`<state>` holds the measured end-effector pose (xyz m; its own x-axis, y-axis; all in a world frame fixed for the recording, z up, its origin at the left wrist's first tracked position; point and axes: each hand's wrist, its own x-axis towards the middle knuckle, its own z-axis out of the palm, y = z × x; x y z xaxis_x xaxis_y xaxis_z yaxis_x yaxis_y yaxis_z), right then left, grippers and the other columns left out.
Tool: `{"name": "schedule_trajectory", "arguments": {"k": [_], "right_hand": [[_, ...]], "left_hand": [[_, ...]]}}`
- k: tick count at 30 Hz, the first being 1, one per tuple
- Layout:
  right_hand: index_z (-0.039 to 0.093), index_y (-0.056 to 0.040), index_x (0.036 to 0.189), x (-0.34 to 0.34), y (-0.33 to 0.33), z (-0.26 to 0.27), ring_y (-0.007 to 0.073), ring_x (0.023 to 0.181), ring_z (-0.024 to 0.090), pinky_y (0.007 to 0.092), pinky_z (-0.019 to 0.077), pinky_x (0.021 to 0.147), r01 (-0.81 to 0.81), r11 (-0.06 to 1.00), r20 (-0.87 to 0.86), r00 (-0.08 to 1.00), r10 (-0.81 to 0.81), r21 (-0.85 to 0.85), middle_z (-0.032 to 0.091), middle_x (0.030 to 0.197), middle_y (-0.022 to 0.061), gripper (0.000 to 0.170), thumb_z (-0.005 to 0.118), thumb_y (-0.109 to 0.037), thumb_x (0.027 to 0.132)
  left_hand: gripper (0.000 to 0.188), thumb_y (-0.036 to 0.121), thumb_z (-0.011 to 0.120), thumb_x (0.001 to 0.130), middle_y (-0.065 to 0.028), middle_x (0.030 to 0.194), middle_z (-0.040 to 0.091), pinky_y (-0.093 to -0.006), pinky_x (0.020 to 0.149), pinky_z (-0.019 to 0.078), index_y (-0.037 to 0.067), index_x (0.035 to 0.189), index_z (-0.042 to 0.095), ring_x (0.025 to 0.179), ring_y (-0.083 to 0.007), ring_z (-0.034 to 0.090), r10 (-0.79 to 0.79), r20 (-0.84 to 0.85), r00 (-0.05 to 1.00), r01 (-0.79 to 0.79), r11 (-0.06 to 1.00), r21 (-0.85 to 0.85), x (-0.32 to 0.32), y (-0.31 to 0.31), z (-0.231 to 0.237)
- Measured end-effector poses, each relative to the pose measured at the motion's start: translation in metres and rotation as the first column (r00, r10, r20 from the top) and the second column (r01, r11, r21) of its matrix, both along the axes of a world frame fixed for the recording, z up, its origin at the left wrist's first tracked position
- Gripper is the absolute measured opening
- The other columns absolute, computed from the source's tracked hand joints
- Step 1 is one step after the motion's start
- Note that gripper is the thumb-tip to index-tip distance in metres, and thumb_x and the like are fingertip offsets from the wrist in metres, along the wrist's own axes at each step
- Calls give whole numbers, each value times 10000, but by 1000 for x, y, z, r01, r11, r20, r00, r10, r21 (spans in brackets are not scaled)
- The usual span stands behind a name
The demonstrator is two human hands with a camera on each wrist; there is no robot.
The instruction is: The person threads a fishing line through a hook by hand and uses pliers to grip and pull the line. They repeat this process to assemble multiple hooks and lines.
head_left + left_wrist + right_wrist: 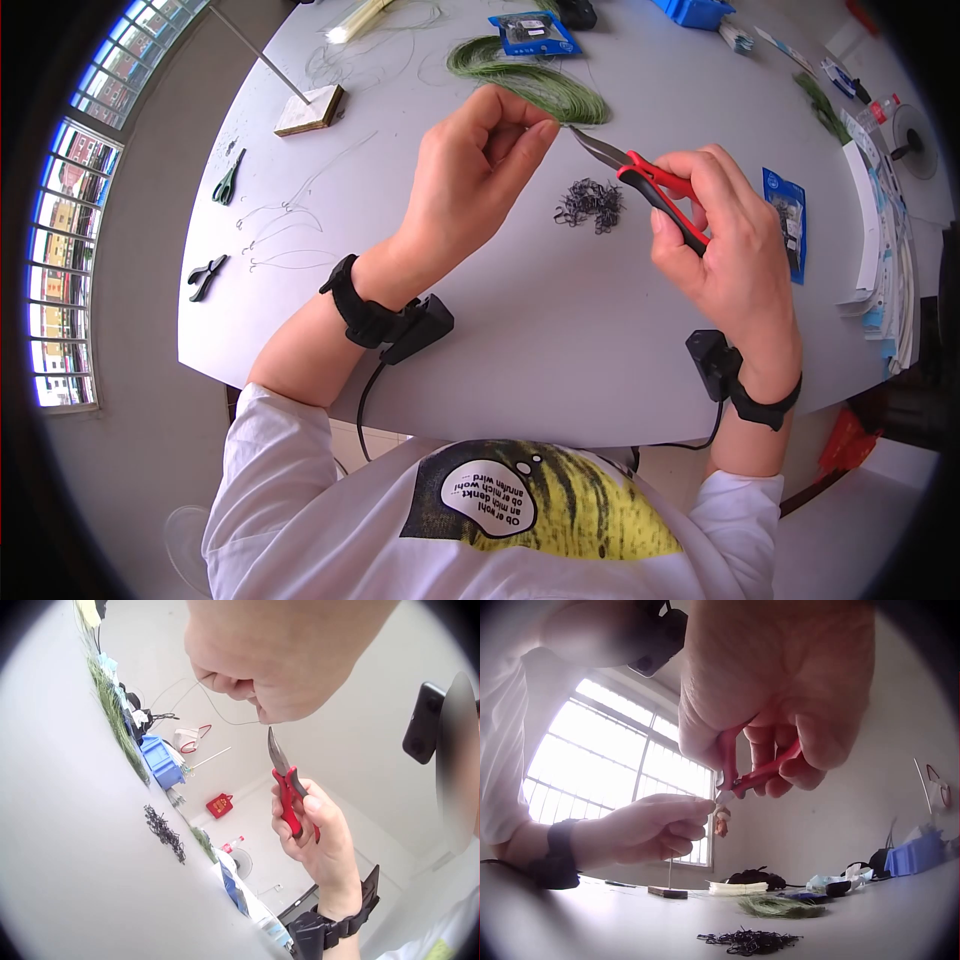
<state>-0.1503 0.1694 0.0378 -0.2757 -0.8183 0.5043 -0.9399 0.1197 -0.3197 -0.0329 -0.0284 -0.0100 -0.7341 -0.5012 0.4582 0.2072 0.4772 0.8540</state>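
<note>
Nearest to us we see a white T-shirt (275,470) with a printed picture, and a black strap with a small camera on each wrist.

Above the grey table (560,350), the right hand (735,225) has its fingers bent around the red-and-black pliers (631,166); the handles stand apart, and the curved pointed jaws reach to the fingertips of the left hand. This left hand (470,175) has its fingers curled, with thumb and forefinger pressed together; it pinches a thin line (232,723), which trails away in the left wrist view. We cannot tell if the pliers grip the line.

A heap of small black hook-like pieces (592,204) lies on the table beyond the hands. To the right is a blue packet (797,245); to the left are small black pliers (207,277) and a dark green hand tool (230,175).

Farther, we notice a coil of green line (560,92), a wooden block (312,112) with an upright rod, and a blue plastic box (695,11).
</note>
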Motion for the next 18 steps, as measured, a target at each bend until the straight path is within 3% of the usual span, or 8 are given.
{"name": "schedule_trajectory", "arguments": {"k": [5, 8, 10, 14, 16, 18], "right_hand": [[558, -16, 1025, -4, 5, 6, 297, 761, 624, 374, 502, 641, 70, 997, 4, 998, -70, -26, 584, 891, 133, 280, 667, -117, 787], [558, -7, 1027, -7, 10, 9, 301, 744, 606, 368, 494, 642, 139, 989, 37, 990, -138, -40, 591, 897, 140, 272, 667, -105, 798], [557, -7, 1035, -12, 15, 12, 313, 753, 598, 366, 490, 651, 216, 976, 22, 976, -215, -30, 600, 917, 145, 261, 659, -116, 821], [555, -8, 1048, -22, 25, 14, 308, 749, 585, 377, 487, 663, 308, 950, -33, 950, -309, -51, 603, 917, 145, 236, 627, -137, 863], [556, -8, 1048, -28, 32, 17, 302, 747, 584, 372, 486, 666, 366, 930, -19, 930, -366, -38, 601, 912, 145, 230, 620, -140, 871], [564, -8, 1043, -36, 40, 17, 271, 745, 587, 353, 480, 666, 465, 885, -10, 885, -465, -21, 599, 893, 142, 210, 597, -161, 903]], "left_hand": [[131, 115, 651, 932, 48, 607, 435, -207, 512, 313, 0, 919, 592, 577, -28, 347, 14, -29, 999, -15, 1000, -25, -2, -5, -2], [144, 133, 649, 937, 52, 601, 438, -201, 519, 314, 0, 926, 597, 574, -27, 347, 26, -67, 997, -23, 999, 48, -4, -9, -5], [124, 123, 621, 964, 51, 836, 507, -179, 651, 367, 6, 995, 593, 749, -18, 438, -11, 6, 1000, 11, 996, 94, -2, -13, -5], [117, 133, 633, 956, 15, 949, 501, -201, 688, 402, 30, 1003, 605, 839, -43, 470, 29, 10, 1000, -28, 999, -17, -4, -20, -10], [115, 142, 644, 949, -17, 1071, 488, -221, 733, 435, 45, 1005, 619, 957, -70, 484, 83, -38, 996, -86, 991, -104, -7, -24, -13], [118, 145, 646, 948, -21, 1096, 485, -226, 751, 445, 43, 1004, 623, 1001, -79, 478, 90, -34, 995, -93, 993, -77, -7, -26, -14]]}}
